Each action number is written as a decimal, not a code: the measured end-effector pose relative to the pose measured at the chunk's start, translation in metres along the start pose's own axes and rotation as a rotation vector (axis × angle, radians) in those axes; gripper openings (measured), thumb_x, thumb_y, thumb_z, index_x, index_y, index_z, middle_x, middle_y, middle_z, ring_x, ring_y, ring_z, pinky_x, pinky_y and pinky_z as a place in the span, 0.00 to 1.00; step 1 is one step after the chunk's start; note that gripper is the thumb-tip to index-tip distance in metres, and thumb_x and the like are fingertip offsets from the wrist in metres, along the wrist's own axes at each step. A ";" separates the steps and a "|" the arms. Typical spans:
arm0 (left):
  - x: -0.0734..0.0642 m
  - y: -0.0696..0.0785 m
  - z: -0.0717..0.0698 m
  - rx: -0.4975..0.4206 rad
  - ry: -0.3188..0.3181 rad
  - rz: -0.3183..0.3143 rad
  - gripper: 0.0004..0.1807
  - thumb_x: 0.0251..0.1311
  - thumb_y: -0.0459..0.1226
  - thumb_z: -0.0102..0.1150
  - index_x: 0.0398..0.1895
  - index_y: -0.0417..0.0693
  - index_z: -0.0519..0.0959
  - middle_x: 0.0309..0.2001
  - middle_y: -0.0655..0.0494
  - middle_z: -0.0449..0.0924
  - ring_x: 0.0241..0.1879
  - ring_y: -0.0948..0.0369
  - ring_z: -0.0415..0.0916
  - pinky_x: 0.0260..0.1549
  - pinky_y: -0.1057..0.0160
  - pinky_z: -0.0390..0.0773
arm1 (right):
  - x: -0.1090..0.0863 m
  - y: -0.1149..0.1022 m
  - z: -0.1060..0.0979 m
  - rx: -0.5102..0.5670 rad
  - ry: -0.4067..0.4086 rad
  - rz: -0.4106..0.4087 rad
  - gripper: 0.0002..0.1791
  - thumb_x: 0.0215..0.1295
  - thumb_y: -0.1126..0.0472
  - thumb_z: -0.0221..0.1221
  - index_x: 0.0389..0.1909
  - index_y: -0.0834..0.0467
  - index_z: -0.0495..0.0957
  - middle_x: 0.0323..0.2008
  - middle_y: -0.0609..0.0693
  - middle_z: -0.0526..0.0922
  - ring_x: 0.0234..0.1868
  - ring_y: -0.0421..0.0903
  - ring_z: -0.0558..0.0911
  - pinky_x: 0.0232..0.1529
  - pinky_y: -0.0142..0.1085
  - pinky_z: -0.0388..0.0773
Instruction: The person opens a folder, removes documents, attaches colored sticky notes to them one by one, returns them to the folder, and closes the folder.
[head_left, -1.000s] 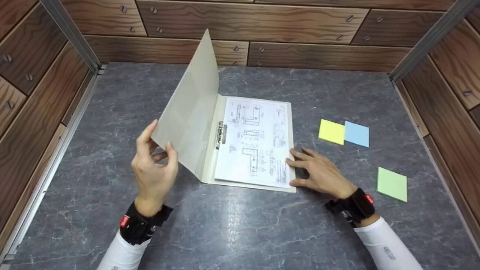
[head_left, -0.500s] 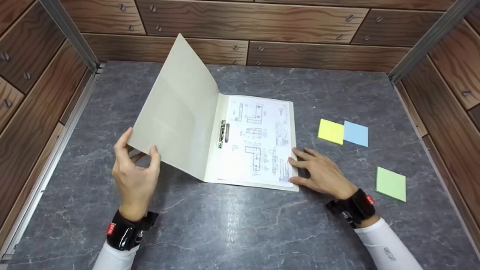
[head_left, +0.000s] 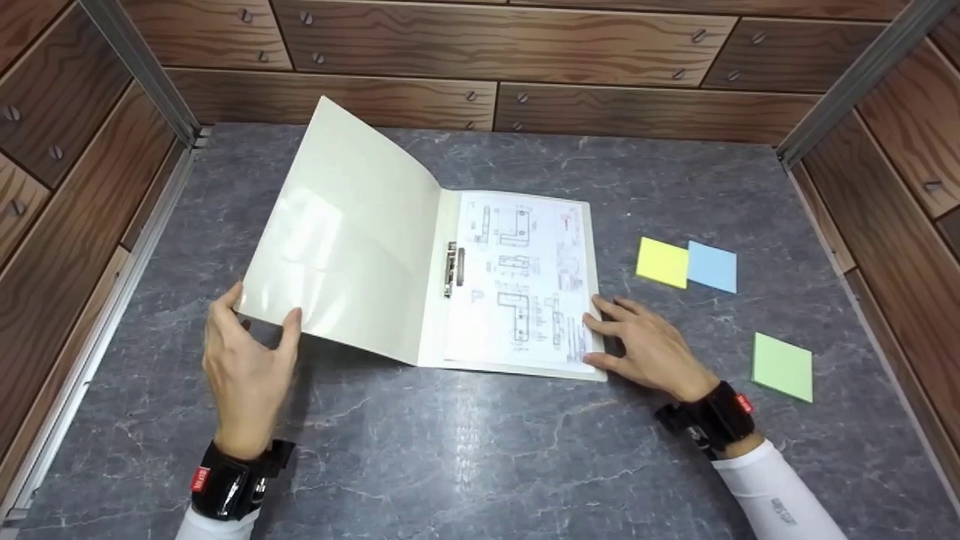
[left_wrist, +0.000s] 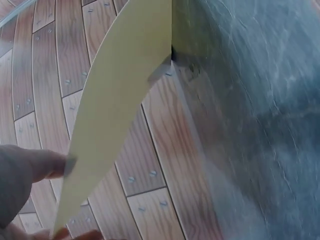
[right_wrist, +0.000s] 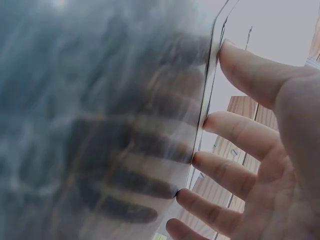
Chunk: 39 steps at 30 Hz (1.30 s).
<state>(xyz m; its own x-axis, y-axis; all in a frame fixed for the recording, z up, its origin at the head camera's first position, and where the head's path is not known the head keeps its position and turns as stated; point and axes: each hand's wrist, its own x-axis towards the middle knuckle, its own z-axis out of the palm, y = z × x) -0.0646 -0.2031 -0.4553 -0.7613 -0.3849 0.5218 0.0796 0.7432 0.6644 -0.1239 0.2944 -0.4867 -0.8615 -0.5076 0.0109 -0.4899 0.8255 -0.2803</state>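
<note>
Since a sec ago the folder cover (head_left: 341, 232) has swung way further left and down, it was nearly upright before, now it's tilted low over the left side of the table (head_left: 480, 465) but not flat yet. Left hand (head_left: 247, 371) dropped down and left w/ it.

Left hand pinches the cover's near-left corner, thumb on one side and fingers on the other, so a narrow pinch on the cover. Left wrist cam shows the same thing: cover (left_wrist: 120, 100) edge-on w/ fingertips on it at the bottom left.

Right hand (head_left: 645, 349) lies flat w/ fingers spread and straight, fingertips touching the near-right edge of the folder's back half, not gripping anything. Right wrist cam has the fingers (right_wrist: 240, 135) lined up against that edge, pretty blurry tho.

Folder sits about mid table, back half flat, w/ a sheet of technical drawings (head_left: 525, 281) in it and a metal clip (head_left: 454, 268) at the spine.

Other stuff: yellow sticky pad (head_left: 662, 262) and blue sticky pad (head_left: 712, 267) touching side by side, right of the folder, and a green sticky pad (head_left: 783, 367) nearer, at the right. Wood-look walls w/ screws all round.
</note>
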 end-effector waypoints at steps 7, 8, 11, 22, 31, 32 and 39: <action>0.000 -0.014 -0.003 0.110 -0.071 -0.035 0.36 0.58 0.37 0.76 0.58 0.21 0.67 0.53 0.23 0.72 0.49 0.31 0.72 0.50 0.34 0.74 | 0.000 -0.001 0.000 0.002 -0.001 -0.009 0.38 0.64 0.42 0.70 0.70 0.57 0.76 0.75 0.60 0.67 0.73 0.70 0.66 0.68 0.67 0.66; 0.000 -0.016 -0.003 0.124 -0.083 -0.040 0.36 0.58 0.38 0.76 0.57 0.21 0.67 0.52 0.23 0.72 0.49 0.31 0.71 0.51 0.34 0.74 | 0.000 -0.001 0.000 0.003 -0.003 -0.009 0.38 0.64 0.42 0.70 0.70 0.57 0.75 0.75 0.60 0.67 0.73 0.70 0.66 0.68 0.67 0.66; -0.002 -0.022 -0.004 0.166 -0.121 -0.055 0.37 0.59 0.40 0.75 0.57 0.20 0.67 0.51 0.24 0.72 0.48 0.31 0.71 0.51 0.34 0.73 | 0.000 -0.002 -0.002 0.003 -0.012 -0.004 0.38 0.64 0.42 0.70 0.70 0.57 0.75 0.75 0.60 0.67 0.73 0.69 0.65 0.68 0.67 0.66; -0.002 -0.039 0.000 0.235 -0.272 -0.121 0.37 0.61 0.43 0.73 0.55 0.16 0.70 0.51 0.19 0.72 0.51 0.27 0.70 0.56 0.31 0.70 | -0.001 -0.001 -0.003 0.024 -0.016 -0.001 0.38 0.64 0.43 0.69 0.70 0.58 0.75 0.76 0.60 0.66 0.73 0.69 0.65 0.67 0.67 0.68; 0.002 -0.043 0.006 0.234 -0.345 -0.130 0.39 0.58 0.39 0.75 0.61 0.16 0.69 0.68 0.12 0.56 0.68 0.20 0.56 0.68 0.26 0.58 | -0.001 -0.001 -0.003 0.034 -0.022 0.013 0.38 0.64 0.41 0.69 0.71 0.56 0.75 0.76 0.59 0.65 0.73 0.69 0.65 0.67 0.67 0.67; 0.002 -0.042 0.007 0.228 -0.372 -0.132 0.39 0.58 0.39 0.74 0.63 0.17 0.68 0.69 0.12 0.54 0.70 0.20 0.53 0.69 0.26 0.55 | -0.001 -0.001 -0.003 0.035 -0.023 0.013 0.38 0.64 0.41 0.69 0.71 0.56 0.75 0.76 0.59 0.65 0.74 0.69 0.65 0.67 0.67 0.67; 0.009 -0.027 0.020 0.203 -0.548 -0.067 0.42 0.61 0.35 0.69 0.72 0.22 0.61 0.74 0.15 0.44 0.75 0.22 0.38 0.74 0.29 0.43 | 0.000 -0.001 -0.003 0.041 -0.027 0.014 0.39 0.65 0.41 0.69 0.71 0.57 0.74 0.76 0.59 0.65 0.74 0.69 0.64 0.68 0.67 0.66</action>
<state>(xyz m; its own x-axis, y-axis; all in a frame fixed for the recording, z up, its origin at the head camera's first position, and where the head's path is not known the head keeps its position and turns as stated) -0.0863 -0.2157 -0.4796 -0.9862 -0.1361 0.0938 -0.0640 0.8375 0.5427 -0.1235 0.2945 -0.4834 -0.8638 -0.5035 -0.0193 -0.4718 0.8217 -0.3198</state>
